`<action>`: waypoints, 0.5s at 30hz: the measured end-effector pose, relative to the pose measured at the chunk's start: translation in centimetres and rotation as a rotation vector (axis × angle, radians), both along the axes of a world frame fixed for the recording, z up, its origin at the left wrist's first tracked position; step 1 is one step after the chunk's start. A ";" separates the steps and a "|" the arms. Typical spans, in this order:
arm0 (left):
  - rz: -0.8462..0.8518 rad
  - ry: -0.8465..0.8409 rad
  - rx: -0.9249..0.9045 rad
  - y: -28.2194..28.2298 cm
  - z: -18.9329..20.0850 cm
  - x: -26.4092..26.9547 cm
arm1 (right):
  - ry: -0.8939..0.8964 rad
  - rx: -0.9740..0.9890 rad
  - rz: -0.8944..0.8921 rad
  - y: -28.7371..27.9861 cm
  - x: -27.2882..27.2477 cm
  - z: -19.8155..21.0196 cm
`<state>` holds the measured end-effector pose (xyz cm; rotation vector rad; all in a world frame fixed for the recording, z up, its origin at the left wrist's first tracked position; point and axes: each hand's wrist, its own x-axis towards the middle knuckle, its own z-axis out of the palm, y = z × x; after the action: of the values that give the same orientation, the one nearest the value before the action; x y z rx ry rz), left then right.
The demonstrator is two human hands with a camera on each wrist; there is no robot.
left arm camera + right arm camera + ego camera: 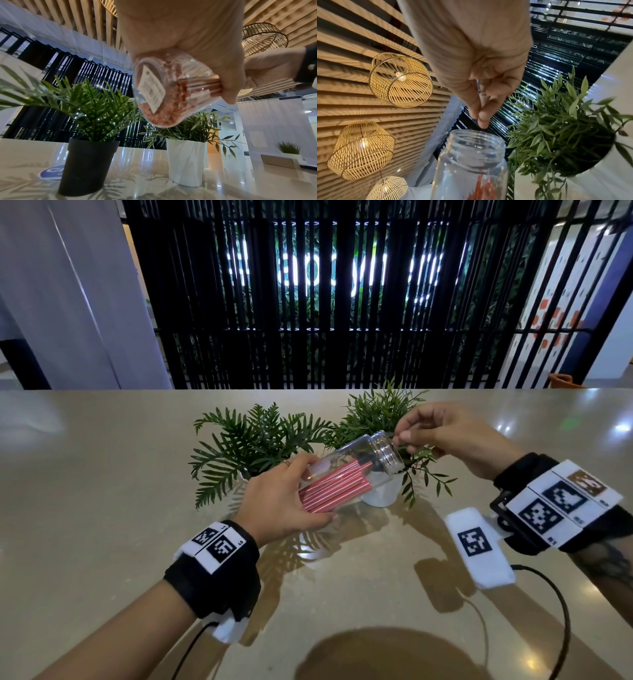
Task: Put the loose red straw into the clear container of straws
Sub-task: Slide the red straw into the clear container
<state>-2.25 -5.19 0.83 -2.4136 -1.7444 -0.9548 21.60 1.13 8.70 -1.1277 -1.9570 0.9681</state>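
My left hand (281,505) grips the base half of a clear container (346,470), holding it tilted above the table with its open mouth pointing up and to the right. Several red straws (329,491) lie inside it, one reaching toward the neck. My right hand (399,436) hovers at the rim of the mouth, thumb and forefinger tips pressed together. In the right wrist view those fingertips (480,119) sit just above the container's threaded mouth (476,146) with no straw showing between them. No loose straw lies outside the container.
Two potted plants stand just behind the container: a fern in a black pot (89,166) at left and a leafy one in a white pot (382,491) under the container's mouth. A white tagged pad (479,546) with a cable lies on the beige table (102,474).
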 end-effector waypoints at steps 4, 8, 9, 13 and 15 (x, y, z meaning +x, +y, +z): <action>0.011 -0.024 -0.002 0.2 -0.6 -0.4 | 0.048 0.103 -0.122 -0.4 0.3 -0.8; 0.028 -0.146 -0.016 0.3 -1.1 -0.3 | -0.044 0.123 -0.154 -1.5 -0.2 -3.0; 0.026 -0.180 -0.016 0.2 -1.1 -0.2 | -0.077 0.088 -0.104 -1.9 -0.6 -3.6; 0.025 -0.295 -0.037 0.4 -1.3 0.4 | -0.022 -0.134 0.097 -3.3 -2.7 -5.0; 0.028 -0.353 -0.059 0.4 -1.5 0.8 | 0.084 -0.203 0.113 -3.7 -3.7 -5.5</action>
<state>-1.45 -4.82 -0.68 -2.3611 -1.9262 -1.4175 17.93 -2.54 3.20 -1.0754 -1.9049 1.2775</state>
